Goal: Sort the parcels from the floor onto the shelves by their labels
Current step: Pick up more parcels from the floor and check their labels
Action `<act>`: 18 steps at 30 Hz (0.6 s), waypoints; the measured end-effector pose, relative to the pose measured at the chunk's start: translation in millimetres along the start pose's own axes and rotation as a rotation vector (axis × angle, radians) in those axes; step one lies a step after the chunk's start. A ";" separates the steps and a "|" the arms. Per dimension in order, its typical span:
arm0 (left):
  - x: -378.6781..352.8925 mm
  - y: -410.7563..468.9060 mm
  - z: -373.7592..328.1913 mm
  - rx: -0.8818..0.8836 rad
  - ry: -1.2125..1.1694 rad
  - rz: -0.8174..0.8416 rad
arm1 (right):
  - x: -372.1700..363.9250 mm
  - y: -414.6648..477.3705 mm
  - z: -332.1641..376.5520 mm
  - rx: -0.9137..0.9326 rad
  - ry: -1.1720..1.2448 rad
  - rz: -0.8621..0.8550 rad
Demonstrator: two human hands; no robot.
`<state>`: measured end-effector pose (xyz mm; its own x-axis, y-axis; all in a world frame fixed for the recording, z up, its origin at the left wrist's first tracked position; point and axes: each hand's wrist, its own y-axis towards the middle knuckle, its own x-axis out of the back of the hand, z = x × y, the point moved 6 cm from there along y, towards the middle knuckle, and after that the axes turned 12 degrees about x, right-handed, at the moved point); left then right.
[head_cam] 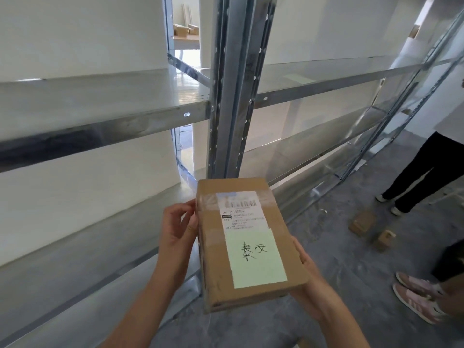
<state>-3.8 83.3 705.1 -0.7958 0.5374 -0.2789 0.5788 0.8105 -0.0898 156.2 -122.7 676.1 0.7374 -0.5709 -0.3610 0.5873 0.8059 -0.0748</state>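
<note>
I hold a flat brown cardboard parcel [213, 249] in front of me, low in the view. A white shipping label and a pale green note with handwritten characters [254, 258] are stuck on its top. My left hand [177, 231] grips the parcel's left edge with the fingertips. My right hand [305, 270] supports it from below at the right side, mostly hidden under the box. Metal shelves [105, 126] stand straight ahead, with a grey upright post [233, 96] just beyond the parcel.
Two small cardboard parcels [362, 223] [384, 239] lie on the grey concrete floor at right. A person in black trousers [424, 169] stands by them, and pink shoes [419, 295] show nearer me. A pale note [298, 78] lies on the right shelf.
</note>
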 end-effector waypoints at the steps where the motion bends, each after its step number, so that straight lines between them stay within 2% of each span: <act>1: -2.6 0.4 -1.2 0.005 0.024 0.001 | -2.8 -2.6 -1.6 0.001 0.013 0.013; 6: -10.7 -2.1 -8.3 0.020 0.173 0.001 | -13.0 -6.5 1.8 0.077 0.045 0.010; 13: -22.7 -22.7 -36.5 0.050 0.260 0.012 | -26.2 -6.3 24.3 0.164 0.050 0.035; 18: -21.2 -47.9 -50.9 0.006 0.213 0.048 | -34.4 -15.3 44.5 0.204 0.061 0.017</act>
<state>-23.7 44.9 764.0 -0.7865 0.6131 -0.0743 0.6176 0.7816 -0.0875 136.8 -122.3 731.0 0.7302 -0.5419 -0.4162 0.6345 0.7637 0.1190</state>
